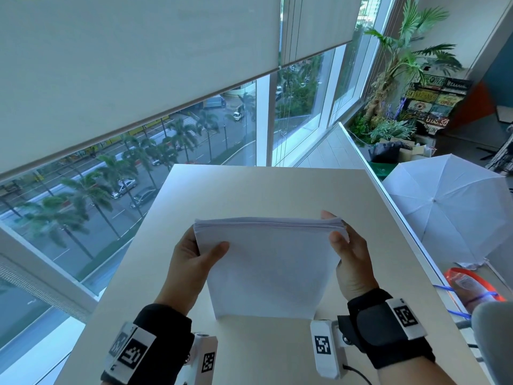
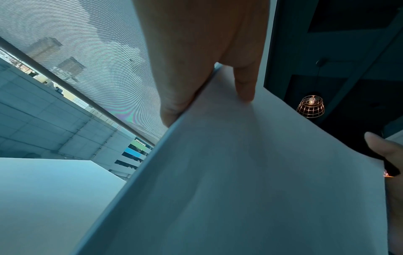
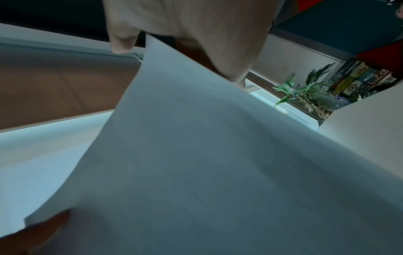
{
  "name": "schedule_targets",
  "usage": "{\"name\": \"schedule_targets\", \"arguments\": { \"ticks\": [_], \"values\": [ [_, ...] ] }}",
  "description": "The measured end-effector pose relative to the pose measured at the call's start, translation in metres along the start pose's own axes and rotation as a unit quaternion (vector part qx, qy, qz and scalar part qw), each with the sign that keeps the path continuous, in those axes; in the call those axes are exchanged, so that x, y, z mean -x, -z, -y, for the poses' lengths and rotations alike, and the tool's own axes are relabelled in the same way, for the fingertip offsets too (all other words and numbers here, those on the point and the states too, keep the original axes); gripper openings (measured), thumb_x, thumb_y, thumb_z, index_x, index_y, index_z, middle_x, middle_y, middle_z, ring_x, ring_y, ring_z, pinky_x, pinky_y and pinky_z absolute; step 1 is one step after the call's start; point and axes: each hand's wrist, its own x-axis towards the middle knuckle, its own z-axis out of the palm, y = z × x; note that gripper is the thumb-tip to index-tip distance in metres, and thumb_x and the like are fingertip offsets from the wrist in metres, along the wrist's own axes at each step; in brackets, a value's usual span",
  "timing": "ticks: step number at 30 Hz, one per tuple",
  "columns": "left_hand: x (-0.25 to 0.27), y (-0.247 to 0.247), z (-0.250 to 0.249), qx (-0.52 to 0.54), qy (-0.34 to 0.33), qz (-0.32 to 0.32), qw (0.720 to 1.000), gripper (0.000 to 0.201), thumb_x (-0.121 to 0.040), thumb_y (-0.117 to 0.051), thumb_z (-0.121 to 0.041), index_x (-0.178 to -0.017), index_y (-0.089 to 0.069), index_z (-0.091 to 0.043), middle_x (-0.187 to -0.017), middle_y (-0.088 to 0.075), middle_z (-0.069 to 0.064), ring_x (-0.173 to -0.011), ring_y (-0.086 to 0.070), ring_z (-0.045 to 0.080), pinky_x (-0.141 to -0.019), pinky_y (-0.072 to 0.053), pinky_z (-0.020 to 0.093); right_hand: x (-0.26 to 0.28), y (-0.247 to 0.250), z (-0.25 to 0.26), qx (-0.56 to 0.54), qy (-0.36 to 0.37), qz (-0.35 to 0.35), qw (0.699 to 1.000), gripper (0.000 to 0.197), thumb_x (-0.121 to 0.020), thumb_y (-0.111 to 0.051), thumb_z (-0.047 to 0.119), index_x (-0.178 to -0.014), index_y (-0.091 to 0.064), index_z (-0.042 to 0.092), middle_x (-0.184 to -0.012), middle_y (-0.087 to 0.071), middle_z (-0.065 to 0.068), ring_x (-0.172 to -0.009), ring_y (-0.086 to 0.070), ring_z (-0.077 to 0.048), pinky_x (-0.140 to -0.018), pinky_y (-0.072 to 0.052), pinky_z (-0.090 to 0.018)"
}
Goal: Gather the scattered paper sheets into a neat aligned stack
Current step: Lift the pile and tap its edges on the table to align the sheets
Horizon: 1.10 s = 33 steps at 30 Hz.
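A stack of white paper sheets (image 1: pixel 269 270) stands upright on its lower edge on the white table (image 1: pixel 249 187), facing me. My left hand (image 1: pixel 194 257) grips its left edge, thumb in front and fingers behind. My right hand (image 1: pixel 348 254) grips the right edge the same way. The top edges of the sheets lie nearly level, with slight fanning at the right corner. In the left wrist view the stack (image 2: pixel 250 181) fills the lower right, my thumb pressed on it. In the right wrist view the stack (image 3: pixel 207 163) covers most of the frame.
The table's far edge meets a large window with a half-lowered blind (image 1: pixel 138 65). Right of the table are a white umbrella (image 1: pixel 444 207), potted plants (image 1: pixel 394 79) and an orange object (image 1: pixel 469 284) on the floor.
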Motion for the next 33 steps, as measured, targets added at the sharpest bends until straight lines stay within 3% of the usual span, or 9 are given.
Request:
{"name": "schedule_targets", "arguments": {
  "ticks": [5, 8, 12, 16, 21, 24, 26, 30, 33],
  "values": [
    [-0.001, 0.001, 0.003, -0.042, 0.003, -0.022, 0.999, 0.031, -0.051, -0.071, -0.033, -0.08, -0.066, -0.023, -0.074, -0.074, -0.01, -0.067, -0.065, 0.004, -0.061, -0.053, 0.015, 0.001, -0.002, 0.001, 0.109, 0.018, 0.02, 0.994, 0.046, -0.06, -0.072, 0.028, -0.101, -0.053, 0.04, -0.099, -0.064, 0.017, -0.086, -0.059, 0.014, -0.08, -0.046, -0.004],
    [-0.001, -0.003, 0.005, -0.054, -0.005, -0.045, 0.998, 0.02, -0.054, -0.07, -0.03, -0.071, -0.065, -0.022, -0.067, -0.071, -0.007, -0.064, -0.061, 0.009, -0.06, -0.052, 0.02, 0.001, -0.002, 0.003, 0.147, 0.03, 0.017, 0.989, 0.026, -0.065, -0.064, 0.015, -0.082, -0.055, 0.033, -0.071, -0.068, 0.018, -0.068, -0.061, 0.011, -0.062, -0.044, -0.001],
    [0.0, -0.014, 0.0, -0.05, -0.031, -0.08, 0.995, 0.008, -0.065, -0.065, -0.015, -0.07, -0.061, -0.018, -0.063, -0.068, -0.008, -0.062, -0.058, 0.009, -0.059, -0.05, 0.021, 0.002, -0.005, 0.011, 0.175, 0.067, -0.003, 0.982, 0.035, -0.078, -0.067, 0.0, -0.077, -0.055, 0.032, -0.069, -0.064, 0.015, -0.068, -0.059, 0.01, -0.064, -0.043, -0.002],
    [-0.004, -0.017, -0.012, -0.054, -0.06, -0.073, 0.994, 0.013, -0.066, -0.065, -0.016, -0.071, -0.058, -0.024, -0.066, -0.064, -0.011, -0.063, -0.056, 0.008, -0.059, -0.047, 0.017, 0.001, -0.011, 0.027, 0.178, 0.102, -0.01, 0.979, 0.029, -0.072, -0.065, 0.015, -0.086, -0.05, 0.036, -0.086, -0.062, 0.016, -0.077, -0.058, 0.014, -0.07, -0.043, 0.0],
    [-0.005, -0.015, -0.013, -0.082, -0.057, -0.061, 0.993, 0.038, -0.062, -0.068, -0.018, -0.092, -0.054, -0.037, -0.088, -0.065, -0.003, -0.074, -0.062, 0.009, -0.062, -0.049, 0.011, 0.002, -0.011, 0.029, 0.206, 0.117, 0.002, 0.971, 0.047, -0.07, -0.063, 0.02, -0.104, -0.044, 0.046, -0.105, -0.056, 0.023, -0.091, -0.056, 0.014, -0.082, -0.041, -0.001],
    [-0.005, -0.008, -0.006, -0.073, -0.019, -0.041, 0.996, 0.049, -0.058, -0.072, -0.02, -0.098, -0.052, -0.039, -0.085, -0.063, -0.001, -0.064, -0.061, 0.0, -0.058, -0.048, 0.009, 0.004, -0.008, 0.027, 0.284, 0.152, 0.004, 0.947, 0.041, -0.071, -0.061, 0.032, -0.111, -0.053, 0.037, -0.112, -0.046, 0.026, -0.099, -0.052, 0.006, -0.087, -0.035, 0.003],
    [-0.006, -0.003, 0.003, -0.076, 0.013, -0.019, 0.997, 0.054, -0.053, -0.075, -0.023, -0.101, -0.054, -0.036, -0.084, -0.063, -0.001, -0.064, -0.061, -0.002, -0.059, -0.049, 0.009, 0.005, -0.005, 0.025, 0.288, 0.146, -0.005, 0.946, 0.052, -0.07, -0.062, 0.033, -0.121, -0.05, 0.037, -0.113, -0.043, 0.027, -0.099, -0.053, 0.005, -0.088, -0.035, 0.003],
    [-0.008, 0.002, 0.021, -0.082, 0.065, 0.005, 0.994, 0.06, -0.044, -0.077, -0.027, -0.1, -0.065, -0.01, -0.082, -0.074, -0.003, -0.07, -0.069, 0.003, -0.06, -0.051, 0.013, 0.009, -0.003, 0.021, 0.238, 0.059, -0.035, 0.969, 0.08, -0.065, -0.065, 0.025, -0.13, -0.024, 0.046, -0.111, -0.049, 0.022, -0.097, -0.043, 0.026, -0.082, -0.029, 0.009],
    [-0.008, 0.005, 0.026, -0.085, 0.09, 0.011, 0.992, 0.042, -0.046, -0.078, -0.02, -0.087, -0.07, -0.012, -0.072, -0.076, -0.01, -0.067, -0.069, 0.006, -0.06, -0.053, 0.014, 0.011, -0.004, 0.022, 0.31, 0.078, -0.033, 0.947, 0.074, -0.068, -0.063, 0.027, -0.137, -0.037, 0.024, -0.122, -0.051, 0.005, -0.106, -0.045, 0.012, -0.096, -0.035, -0.004]
  ]
}}
